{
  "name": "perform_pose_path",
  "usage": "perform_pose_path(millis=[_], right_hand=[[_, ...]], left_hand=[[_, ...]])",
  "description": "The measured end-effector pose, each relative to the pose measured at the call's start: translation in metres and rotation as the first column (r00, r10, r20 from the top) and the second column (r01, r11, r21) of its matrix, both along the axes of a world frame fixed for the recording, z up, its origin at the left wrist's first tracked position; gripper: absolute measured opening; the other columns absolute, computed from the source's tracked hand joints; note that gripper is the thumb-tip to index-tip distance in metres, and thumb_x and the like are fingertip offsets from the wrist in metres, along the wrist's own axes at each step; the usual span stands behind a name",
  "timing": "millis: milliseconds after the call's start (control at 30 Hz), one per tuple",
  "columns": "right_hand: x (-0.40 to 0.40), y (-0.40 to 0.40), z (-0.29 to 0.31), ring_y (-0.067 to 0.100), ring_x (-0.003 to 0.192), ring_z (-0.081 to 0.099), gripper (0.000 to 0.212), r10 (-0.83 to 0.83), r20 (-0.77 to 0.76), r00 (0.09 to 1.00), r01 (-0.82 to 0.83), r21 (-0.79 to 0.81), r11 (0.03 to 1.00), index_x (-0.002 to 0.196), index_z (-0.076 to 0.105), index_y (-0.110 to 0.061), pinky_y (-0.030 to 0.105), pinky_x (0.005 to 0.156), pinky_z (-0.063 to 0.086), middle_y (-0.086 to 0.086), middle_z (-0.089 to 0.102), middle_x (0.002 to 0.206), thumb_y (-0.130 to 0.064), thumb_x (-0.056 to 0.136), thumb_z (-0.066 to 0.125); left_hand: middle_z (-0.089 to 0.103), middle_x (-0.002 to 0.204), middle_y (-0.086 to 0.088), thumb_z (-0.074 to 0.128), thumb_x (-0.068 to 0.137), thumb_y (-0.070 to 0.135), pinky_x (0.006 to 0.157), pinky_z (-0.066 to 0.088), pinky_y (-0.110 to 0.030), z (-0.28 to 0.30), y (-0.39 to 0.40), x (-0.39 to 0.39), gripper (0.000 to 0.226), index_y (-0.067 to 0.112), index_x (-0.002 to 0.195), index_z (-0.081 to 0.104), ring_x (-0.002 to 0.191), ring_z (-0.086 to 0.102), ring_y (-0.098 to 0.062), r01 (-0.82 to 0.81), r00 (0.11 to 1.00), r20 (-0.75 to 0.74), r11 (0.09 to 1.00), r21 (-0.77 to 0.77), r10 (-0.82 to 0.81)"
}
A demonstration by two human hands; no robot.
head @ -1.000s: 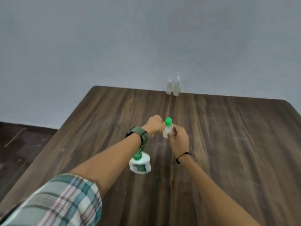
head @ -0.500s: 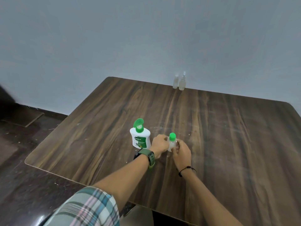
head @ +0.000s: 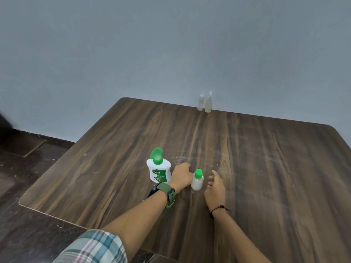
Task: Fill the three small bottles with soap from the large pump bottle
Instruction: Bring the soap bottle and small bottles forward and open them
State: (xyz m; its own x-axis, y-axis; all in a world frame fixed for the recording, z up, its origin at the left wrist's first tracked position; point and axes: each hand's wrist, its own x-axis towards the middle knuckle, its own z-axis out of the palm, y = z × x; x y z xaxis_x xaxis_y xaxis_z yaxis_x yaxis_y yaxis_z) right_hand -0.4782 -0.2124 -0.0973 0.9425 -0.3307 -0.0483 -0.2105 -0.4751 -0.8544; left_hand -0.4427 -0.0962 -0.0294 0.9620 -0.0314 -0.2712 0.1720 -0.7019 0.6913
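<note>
Spreading across most of the view, a dark wood-grain table carries everything, with a grey wall behind it. On it, left of centre, stands the large soap bottle, white with a green label and its green flip cap tipped open. The left hand, with a green watch at its wrist, sits just right of that bottle with its fingers curled; whether they touch anything cannot be told from here. The right hand, wearing a black cord bracelet, hangs relaxed and released, near but apart from the small green-capped bottle. That bottle stands upright between the two hands, filled with whitish liquid. Two small clear bottles stand side by side at the table's far edge.
</note>
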Motion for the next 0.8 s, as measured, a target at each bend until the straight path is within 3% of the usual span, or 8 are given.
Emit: perform_pose_path(millis=[100, 300, 400, 500, 533, 600, 700, 800], right_hand=[[0.028, -0.010, 0.020, 0.035, 0.108, 0.053, 0.058, -0.045, 0.041, 0.998, 0.046, -0.012, 0.999, 0.133, 0.041, 0.004, 0.033, 0.096, 0.040, 0.024, 0.055, 0.120, 0.018, 0.077, 0.038], [0.116, -0.024, 0.075, 0.025, 0.108, 0.053, 0.048, -0.046, 0.134, 0.990, 0.047, -0.004, 0.999, 0.132, 0.045, -0.001, 0.026, 0.092, 0.039, 0.016, 0.055, 0.122, 0.004, 0.084, 0.044], [0.163, -0.029, 0.089, 0.016, 0.098, 0.050, 0.047, -0.019, 0.138, 0.990, 0.018, 0.008, 1.000, 0.133, 0.043, -0.003, 0.024, 0.090, 0.040, 0.014, 0.055, 0.120, 0.001, 0.087, 0.046], [0.212, -0.036, 0.093, 0.023, 0.104, 0.054, 0.046, -0.020, 0.104, 0.994, 0.018, 0.020, 1.000, 0.134, 0.042, -0.002, 0.029, 0.095, 0.042, 0.016, 0.054, 0.123, -0.001, 0.088, 0.048], [0.228, -0.039, 0.093, 0.026, 0.108, 0.055, 0.047, -0.022, 0.086, 0.996, 0.020, 0.022, 1.000, 0.134, 0.042, -0.002, 0.030, 0.095, 0.042, 0.016, 0.054, 0.124, -0.001, 0.088, 0.048], [0.260, -0.045, 0.089, 0.027, 0.113, 0.054, 0.048, -0.044, 0.041, 0.998, 0.042, 0.029, 0.999, 0.134, 0.042, -0.002, 0.031, 0.098, 0.041, 0.016, 0.054, 0.127, -0.001, 0.087, 0.049], [0.312, -0.056, 0.078, 0.027, 0.118, 0.052, 0.049, -0.051, -0.007, 0.999, 0.051, 0.031, 0.998, 0.134, 0.043, -0.002, 0.035, 0.103, 0.041, 0.016, 0.053, 0.130, 0.000, 0.086, 0.051], [0.362, -0.069, 0.066, 0.028, 0.113, 0.054, 0.043, -0.052, -0.018, 0.999, 0.051, -0.022, 0.998, 0.126, 0.048, 0.000, 0.033, 0.096, 0.042, 0.017, 0.056, 0.125, 0.001, 0.083, 0.053]], left_hand=[[0.060, 0.119, -0.023, 0.042, 0.082, -0.002, 0.091, 0.042, -0.036, 0.035, -0.009, 0.028, 0.034, -0.002, 0.112, 0.057, 0.113, 0.054, -0.037, -0.007, 0.996, 0.094, 1.000, -0.012, 0.008], [0.047, 0.139, -0.015, 0.037, 0.091, 0.001, 0.090, 0.038, -0.025, 0.089, -0.025, 0.102, 0.044, 0.003, 0.134, 0.044, 0.122, 0.048, -0.027, -0.029, 0.993, 0.109, 0.982, -0.186, 0.050], [0.048, 0.136, -0.013, 0.034, 0.090, -0.003, 0.081, 0.034, -0.024, 0.095, -0.032, 0.143, 0.042, 0.002, 0.130, 0.047, 0.113, 0.048, -0.024, -0.113, 0.991, 0.026, 0.943, -0.312, 0.128], [0.057, 0.124, -0.021, 0.034, 0.087, -0.005, 0.069, 0.040, -0.024, 0.090, -0.038, 0.189, 0.033, -0.005, 0.109, 0.058, 0.089, 0.053, -0.021, -0.188, 0.982, -0.038, 0.920, -0.344, 0.186], [0.055, 0.127, -0.026, 0.034, 0.087, -0.005, 0.072, 0.042, -0.024, 0.086, -0.041, 0.205, 0.034, -0.009, 0.114, 0.055, 0.090, 0.057, -0.023, -0.202, 0.979, -0.056, 0.913, -0.354, 0.195], [0.051, 0.134, -0.023, 0.037, 0.090, -0.001, 0.089, 0.041, -0.029, 0.077, -0.048, 0.236, 0.041, -0.002, 0.130, 0.048, 0.112, 0.055, -0.028, -0.214, 0.977, -0.100, 0.904, -0.370, 0.191], [0.054, 0.133, -0.013, 0.037, 0.092, 0.002, 0.084, 0.037, -0.026, 0.060, -0.061, 0.286, 0.041, 0.006, 0.131, 0.048, 0.106, 0.053, -0.021, -0.188, 0.982, -0.089, 0.905, -0.382, 0.166], [0.053, 0.130, -0.006, 0.038, 0.090, -0.001, 0.090, 0.040, -0.023, 0.037, -0.075, 0.336, 0.043, 0.006, 0.131, 0.048, 0.114, 0.051, -0.021, -0.149, 0.989, -0.055, 0.910, -0.387, 0.138]])
